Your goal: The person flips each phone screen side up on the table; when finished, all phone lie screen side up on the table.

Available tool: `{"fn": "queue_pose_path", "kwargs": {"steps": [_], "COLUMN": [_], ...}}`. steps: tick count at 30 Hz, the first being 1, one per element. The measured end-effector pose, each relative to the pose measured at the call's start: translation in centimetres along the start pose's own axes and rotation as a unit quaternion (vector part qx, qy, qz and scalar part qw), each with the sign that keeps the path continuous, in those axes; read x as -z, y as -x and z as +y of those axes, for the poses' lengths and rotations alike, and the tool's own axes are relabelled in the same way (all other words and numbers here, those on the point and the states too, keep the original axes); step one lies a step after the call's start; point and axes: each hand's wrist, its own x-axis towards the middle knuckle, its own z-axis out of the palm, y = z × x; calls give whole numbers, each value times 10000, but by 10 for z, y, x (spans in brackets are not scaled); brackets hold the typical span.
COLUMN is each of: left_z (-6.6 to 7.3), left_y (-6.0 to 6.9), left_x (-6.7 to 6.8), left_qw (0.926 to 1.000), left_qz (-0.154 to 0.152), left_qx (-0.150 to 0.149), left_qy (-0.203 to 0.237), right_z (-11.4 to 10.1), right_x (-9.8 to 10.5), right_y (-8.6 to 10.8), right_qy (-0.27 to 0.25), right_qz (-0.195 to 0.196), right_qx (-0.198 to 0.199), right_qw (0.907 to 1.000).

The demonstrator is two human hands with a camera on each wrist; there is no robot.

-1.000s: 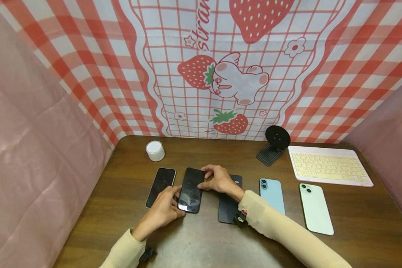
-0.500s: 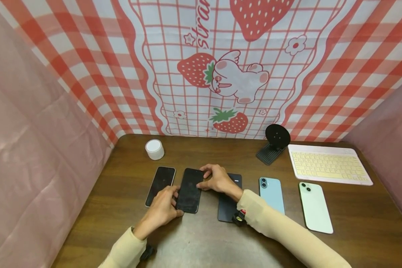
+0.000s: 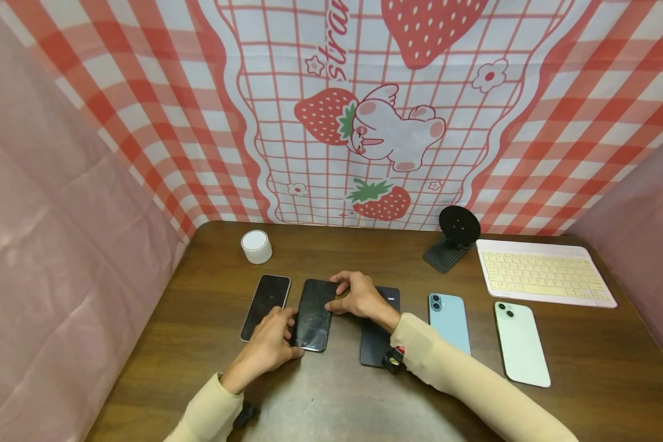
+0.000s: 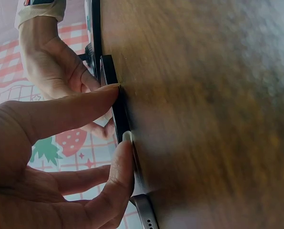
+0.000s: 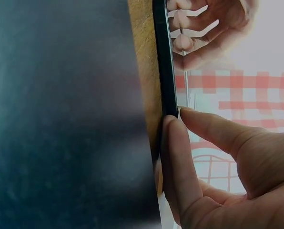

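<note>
A black phone (image 3: 314, 316) lies screen up on the wooden table, between both hands. The left hand (image 3: 269, 342) holds its left edge and lower left corner; in the left wrist view the thumb and a finger of the left hand (image 4: 70, 157) pinch the side of the phone (image 4: 119, 112). At the upper right edge, the right hand (image 3: 360, 297) grips with thumb and fingers. The right wrist view shows the right hand (image 5: 218, 167) at the dark edge of the phone (image 5: 167, 71). Left of it lies another dark-screened phone (image 3: 266, 301), partly behind the left hand.
Under the right wrist lies a dark phone (image 3: 372, 344). Farther right are a blue phone (image 3: 450, 319), a pale green phone (image 3: 522, 344), a black stand (image 3: 458, 227) and a keyboard (image 3: 544, 273). A white round container (image 3: 256, 247) stands at the back left.
The black phone's upper end has shifted slightly down and its lower end a little left, and the glare on its screen has changed. Both hands keep their hold on it.
</note>
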Motion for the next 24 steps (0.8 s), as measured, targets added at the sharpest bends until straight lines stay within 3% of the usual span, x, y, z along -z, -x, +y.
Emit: {"fn": "queue_pose_path", "kwargs": {"steps": [14,20,24], "left_z": [2,-1,-1], "left_y": [1,1,0], "left_x": [-1,-1,0], "left_qw": [9999,9999,9997], "left_qz": [-68,-56,-88], "left_qx": [-20,-113,-188], "left_qy": [-99,-74,-85], "right_z": [1,1,1], "right_x": [3,4,7], "right_y": [1,2,4], "right_qy": [634,559,193], "right_qz": [45,-13,-76], "right_qx": [169,198,97], "right_qw": [9978,9982,9997]}}
